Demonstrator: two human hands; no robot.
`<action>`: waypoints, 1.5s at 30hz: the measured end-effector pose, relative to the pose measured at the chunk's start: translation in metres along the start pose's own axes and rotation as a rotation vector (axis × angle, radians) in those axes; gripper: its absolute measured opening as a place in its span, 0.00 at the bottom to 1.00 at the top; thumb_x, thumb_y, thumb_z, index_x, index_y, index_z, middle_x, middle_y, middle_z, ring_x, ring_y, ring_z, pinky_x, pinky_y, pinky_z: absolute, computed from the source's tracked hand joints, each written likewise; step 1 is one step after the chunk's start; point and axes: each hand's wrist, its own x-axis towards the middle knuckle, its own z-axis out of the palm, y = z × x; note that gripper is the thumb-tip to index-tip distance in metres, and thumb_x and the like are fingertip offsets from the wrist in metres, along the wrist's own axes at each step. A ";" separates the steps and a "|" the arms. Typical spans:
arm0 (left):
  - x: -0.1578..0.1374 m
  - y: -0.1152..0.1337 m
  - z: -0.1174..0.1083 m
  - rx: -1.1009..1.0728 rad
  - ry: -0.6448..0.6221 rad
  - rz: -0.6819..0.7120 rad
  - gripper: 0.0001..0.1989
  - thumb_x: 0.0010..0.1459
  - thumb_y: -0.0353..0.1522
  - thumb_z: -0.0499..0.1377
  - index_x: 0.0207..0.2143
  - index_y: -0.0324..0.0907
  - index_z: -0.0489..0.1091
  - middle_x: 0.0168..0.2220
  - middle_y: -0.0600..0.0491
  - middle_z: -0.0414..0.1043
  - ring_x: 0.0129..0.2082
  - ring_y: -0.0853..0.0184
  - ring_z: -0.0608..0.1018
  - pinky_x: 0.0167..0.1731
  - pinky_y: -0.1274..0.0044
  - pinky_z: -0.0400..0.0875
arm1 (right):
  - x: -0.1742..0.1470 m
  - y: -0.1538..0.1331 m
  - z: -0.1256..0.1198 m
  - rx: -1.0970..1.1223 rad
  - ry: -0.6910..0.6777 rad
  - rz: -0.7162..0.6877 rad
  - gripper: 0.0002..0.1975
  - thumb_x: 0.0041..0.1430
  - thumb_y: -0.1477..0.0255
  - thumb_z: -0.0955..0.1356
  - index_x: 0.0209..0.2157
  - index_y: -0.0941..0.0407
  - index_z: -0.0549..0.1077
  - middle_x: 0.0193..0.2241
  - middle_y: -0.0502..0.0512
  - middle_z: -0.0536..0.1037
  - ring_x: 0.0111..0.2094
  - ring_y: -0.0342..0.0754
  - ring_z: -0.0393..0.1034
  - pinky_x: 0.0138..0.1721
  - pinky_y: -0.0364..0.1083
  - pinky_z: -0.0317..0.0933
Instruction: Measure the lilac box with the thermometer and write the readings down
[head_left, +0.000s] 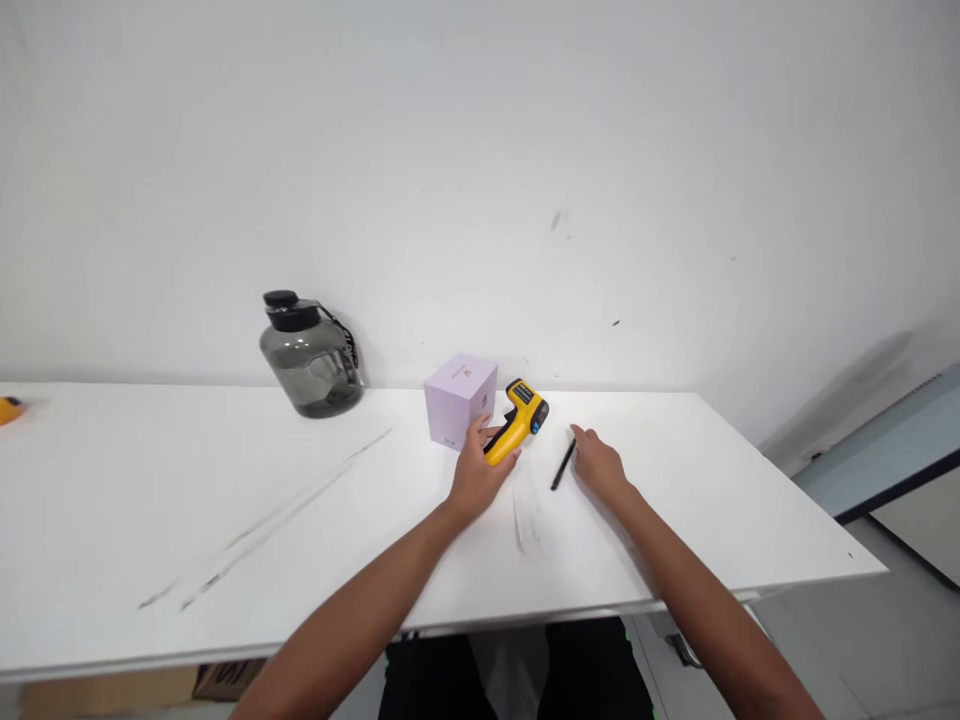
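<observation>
My left hand [480, 472] is closed around the handle of a yellow and black infrared thermometer [517, 425], whose head points up and to the right. Just behind that hand stands a pale purple box [451, 400] with small gold print on top. Farther right, my right hand [597, 462] pinches the upper end of a black pen [562, 466], which slants down to the left at the table surface. Between the two hands lies a white paper slip [528, 515], partly hidden near the left hand.
A large grey see-through water bottle [311, 360] with a black lid stands at the back left of the white table [337, 560]. An orange object [9, 409] is cut off at the left edge. Behind the table rises a white wall [480, 180].
</observation>
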 end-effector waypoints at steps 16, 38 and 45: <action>0.014 -0.014 -0.017 0.410 0.362 0.517 0.39 0.57 0.46 0.60 0.64 0.43 0.47 0.67 0.33 0.46 0.70 0.49 0.47 0.65 0.52 0.43 | -0.024 -0.059 0.027 1.402 -0.108 0.068 0.24 0.45 0.59 0.76 0.43 0.56 0.76 0.48 0.59 0.78 0.48 0.55 0.72 0.51 0.53 0.66; 0.025 -0.008 -0.024 -0.027 0.175 0.006 0.34 0.49 0.45 0.66 0.53 0.42 0.59 0.51 0.42 0.69 0.50 0.57 0.75 0.47 0.65 0.73 | -0.034 -0.066 0.027 1.017 -0.131 0.004 0.17 0.45 0.67 0.72 0.38 0.57 0.72 0.37 0.57 0.78 0.38 0.50 0.72 0.43 0.50 0.66; 0.026 -0.009 -0.024 -0.023 0.182 0.014 0.34 0.49 0.47 0.66 0.53 0.43 0.59 0.51 0.43 0.70 0.49 0.58 0.75 0.47 0.66 0.73 | -0.035 -0.066 0.024 1.000 -0.154 0.026 0.15 0.44 0.68 0.71 0.37 0.57 0.72 0.36 0.56 0.79 0.37 0.50 0.73 0.42 0.50 0.66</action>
